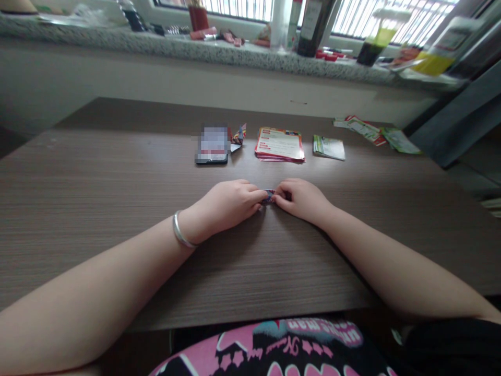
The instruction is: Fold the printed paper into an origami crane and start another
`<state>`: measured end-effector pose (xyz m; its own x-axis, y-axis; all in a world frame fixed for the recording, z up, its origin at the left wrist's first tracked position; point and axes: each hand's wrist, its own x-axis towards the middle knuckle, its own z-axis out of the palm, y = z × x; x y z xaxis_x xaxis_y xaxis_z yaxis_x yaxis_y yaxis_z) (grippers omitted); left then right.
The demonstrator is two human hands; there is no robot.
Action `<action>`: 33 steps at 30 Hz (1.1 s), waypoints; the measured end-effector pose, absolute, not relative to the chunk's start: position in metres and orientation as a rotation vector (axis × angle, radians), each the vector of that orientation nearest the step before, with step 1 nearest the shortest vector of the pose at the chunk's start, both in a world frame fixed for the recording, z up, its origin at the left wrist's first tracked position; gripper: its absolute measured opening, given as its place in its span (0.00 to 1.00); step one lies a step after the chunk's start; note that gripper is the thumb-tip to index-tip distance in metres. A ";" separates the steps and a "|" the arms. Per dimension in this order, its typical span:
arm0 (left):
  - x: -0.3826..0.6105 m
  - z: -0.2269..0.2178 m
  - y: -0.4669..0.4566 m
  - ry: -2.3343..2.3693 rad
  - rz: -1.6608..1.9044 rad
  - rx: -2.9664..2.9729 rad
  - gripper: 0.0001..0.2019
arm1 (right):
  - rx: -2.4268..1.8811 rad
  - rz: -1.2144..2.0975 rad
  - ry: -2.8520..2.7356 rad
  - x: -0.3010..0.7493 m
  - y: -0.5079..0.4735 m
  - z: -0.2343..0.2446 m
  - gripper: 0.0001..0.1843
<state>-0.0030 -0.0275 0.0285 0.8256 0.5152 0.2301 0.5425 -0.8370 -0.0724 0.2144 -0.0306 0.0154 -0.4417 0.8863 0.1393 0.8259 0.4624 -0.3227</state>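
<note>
Between my two hands, low over the table, is a small piece of patterned paper (269, 195), blue and red, which looks folded; only a narrow part shows between the fingers. My left hand (236, 202), with a silver bangle at the wrist, pinches its left end. At its right end, the thumb and fingers of my right hand (300, 197) are closed on it. Just beyond lie a dark-edged device (211, 161) with a blurred screen, a colourful folded paper shape (239, 137) and a stack of red-bordered cards (279, 143).
A smaller pile of green and white cards (329, 148) lies right of the stack. Loose cards (366, 130) are spread near the table's far right corner. The wooden table (117, 209) meets a wall below a speckled windowsill (164, 46) with bottles and small items.
</note>
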 end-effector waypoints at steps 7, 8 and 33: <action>-0.002 0.033 -0.029 -0.763 -0.208 -2.854 0.11 | -1.536 0.284 -2.428 0.215 -0.029 0.016 0.12; -0.002 0.033 -0.030 -0.767 -0.202 -2.851 0.11 | -1.535 0.281 -2.430 0.214 -0.029 0.016 0.12; 0.000 0.029 -0.032 -0.726 -0.200 -2.795 0.09 | -1.591 0.185 -2.481 0.210 -0.031 0.020 0.12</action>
